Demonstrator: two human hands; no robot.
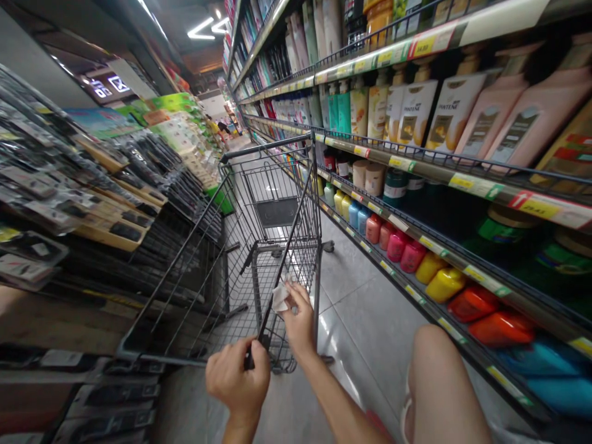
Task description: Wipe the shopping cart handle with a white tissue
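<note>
A grey wire shopping cart (277, 213) stands in the aisle ahead of me, its basket without goods. My left hand (238, 373) is closed around the cart's near rim, close to the corner. Just beyond it, at the side rail, my right hand (300, 317) pinches a crumpled white tissue (280, 297). The tissue is up against the rail; whether the fingertips also touch the metal I cannot tell.
Shelves on the right carry pump bottles (416, 105), jars (395, 185) and a low row of coloured bottles (446, 283). Packaged goods hang on a rack (120, 216) at left. A bare knee (439, 382) shows at lower right, above the tiled floor (351, 308).
</note>
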